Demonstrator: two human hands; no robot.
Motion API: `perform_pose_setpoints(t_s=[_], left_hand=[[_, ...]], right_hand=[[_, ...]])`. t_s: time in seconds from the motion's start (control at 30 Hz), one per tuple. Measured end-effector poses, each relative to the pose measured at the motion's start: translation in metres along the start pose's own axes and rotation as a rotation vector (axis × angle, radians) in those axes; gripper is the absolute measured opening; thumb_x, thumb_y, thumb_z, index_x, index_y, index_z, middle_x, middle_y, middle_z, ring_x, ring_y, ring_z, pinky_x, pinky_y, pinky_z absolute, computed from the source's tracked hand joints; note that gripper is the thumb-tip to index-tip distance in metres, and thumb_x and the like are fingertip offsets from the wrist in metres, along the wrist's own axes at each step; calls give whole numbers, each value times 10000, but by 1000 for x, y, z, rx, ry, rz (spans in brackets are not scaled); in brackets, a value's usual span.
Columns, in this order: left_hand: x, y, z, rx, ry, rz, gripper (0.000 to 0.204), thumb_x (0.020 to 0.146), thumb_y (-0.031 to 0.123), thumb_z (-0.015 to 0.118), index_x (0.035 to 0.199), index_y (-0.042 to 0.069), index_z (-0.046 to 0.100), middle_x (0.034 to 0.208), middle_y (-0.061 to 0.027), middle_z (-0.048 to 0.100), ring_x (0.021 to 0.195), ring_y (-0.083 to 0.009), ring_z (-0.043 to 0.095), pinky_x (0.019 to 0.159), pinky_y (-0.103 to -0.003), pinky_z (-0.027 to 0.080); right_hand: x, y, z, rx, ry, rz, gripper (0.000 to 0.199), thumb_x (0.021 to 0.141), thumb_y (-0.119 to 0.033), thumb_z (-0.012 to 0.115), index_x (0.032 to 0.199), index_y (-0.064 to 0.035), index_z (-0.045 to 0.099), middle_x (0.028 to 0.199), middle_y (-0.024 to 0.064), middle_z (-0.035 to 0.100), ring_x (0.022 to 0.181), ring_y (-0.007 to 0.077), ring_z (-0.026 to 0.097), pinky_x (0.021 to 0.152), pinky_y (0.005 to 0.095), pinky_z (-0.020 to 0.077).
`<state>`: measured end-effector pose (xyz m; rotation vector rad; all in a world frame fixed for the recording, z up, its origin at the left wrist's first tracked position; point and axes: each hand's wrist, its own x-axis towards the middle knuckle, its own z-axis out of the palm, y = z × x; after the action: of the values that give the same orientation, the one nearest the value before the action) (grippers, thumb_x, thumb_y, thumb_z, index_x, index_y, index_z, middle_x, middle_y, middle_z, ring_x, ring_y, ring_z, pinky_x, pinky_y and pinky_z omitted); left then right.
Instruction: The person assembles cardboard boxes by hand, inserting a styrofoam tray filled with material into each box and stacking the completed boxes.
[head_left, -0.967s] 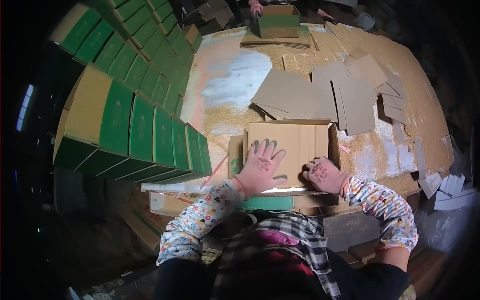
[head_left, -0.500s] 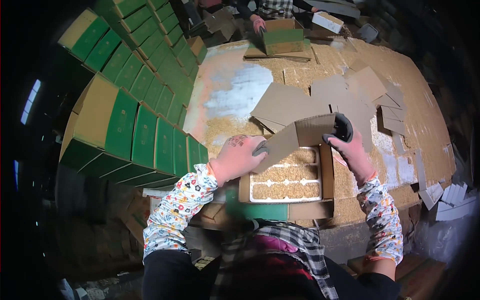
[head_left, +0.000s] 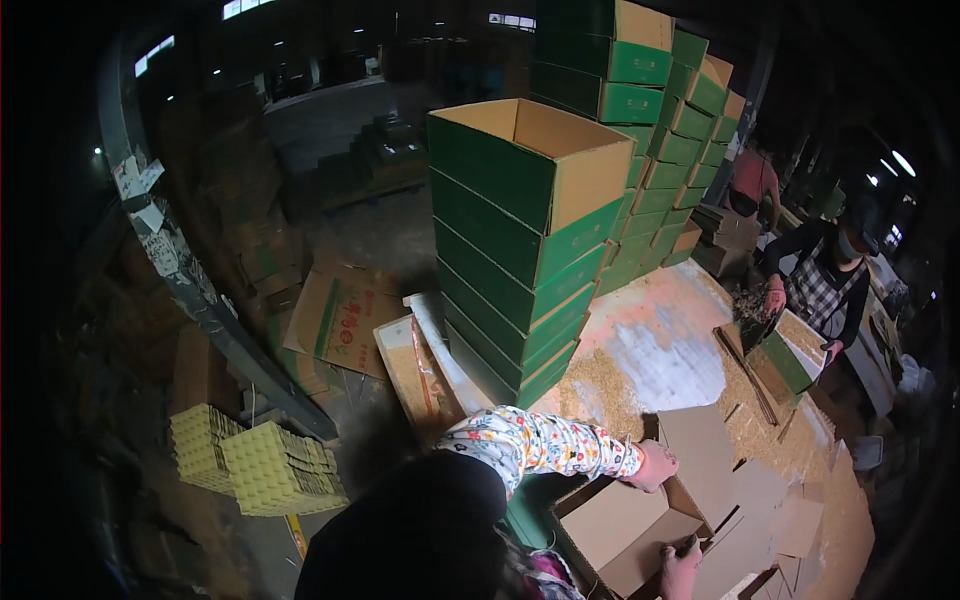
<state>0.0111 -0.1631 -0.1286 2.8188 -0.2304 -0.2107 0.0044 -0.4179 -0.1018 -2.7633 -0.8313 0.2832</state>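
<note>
The open box point(head_left: 688, 500) is right in front of me, brown card point(head_left: 612, 520) inside. My right hand point(head_left: 681, 570) is by the card, and my left hand point(head_left: 654, 467) by the rim; I can't tell if either's fingers grip. Past them stand green boxes point(head_left: 495, 235).

The carton point(head_left: 689, 503) stands open — bent brown cardboard point(head_left: 612, 518) inside.

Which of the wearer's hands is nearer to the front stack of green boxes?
Left. The left hand, at the open box, is below and right of the front stack; the right hand, also there, is lower in view and farther away.
</note>
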Motion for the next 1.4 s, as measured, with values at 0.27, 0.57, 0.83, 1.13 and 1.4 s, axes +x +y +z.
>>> perform_pose_setpoints(t_s=[0.27,0.57,0.83,1.13,1.4], left_hand=[[-1,-25,-24,-1037,317,-35,222,681,138,703,811,-23,623,666,-76,613,596,-163,564,554,-289,448],[-52,-30,-64,-529,164,4,204,746,157,677,880,6,651,685,-68,634,640,-193,628,586,-309,497],[-53,37,43,260,4,283,913,648,495,681,1430,178,334,1457,-239,248,1362,-458,192,991,-743,164],[-63,48,60,122,-144,151,873,657,470,734,1401,166,393,1483,-269,171,1351,-478,198,930,-774,213],[-16,50,46,367,-374,329,565,768,469,594,1210,120,550,1121,-191,616,1157,-383,505,932,-485,429]], right_hand=[[16,35,6,326,113,57,633,827,-275,616,1337,17,383,1291,258,494,1181,386,484,1030,455,358],[19,31,20,359,101,26,717,777,-192,664,1361,48,322,1296,264,480,1191,379,475,1034,434,360],[11,35,44,372,101,49,806,734,-117,706,1382,76,268,1300,270,467,1201,374,467,1037,416,362],[-10,38,88,228,53,12,948,662,-74,765,1400,102,198,1359,278,386,1263,392,379,1077,419,300],[12,27,70,10,-219,-140,750,749,-238,674,1367,15,333,1367,284,341,1218,459,396,995,524,378]])
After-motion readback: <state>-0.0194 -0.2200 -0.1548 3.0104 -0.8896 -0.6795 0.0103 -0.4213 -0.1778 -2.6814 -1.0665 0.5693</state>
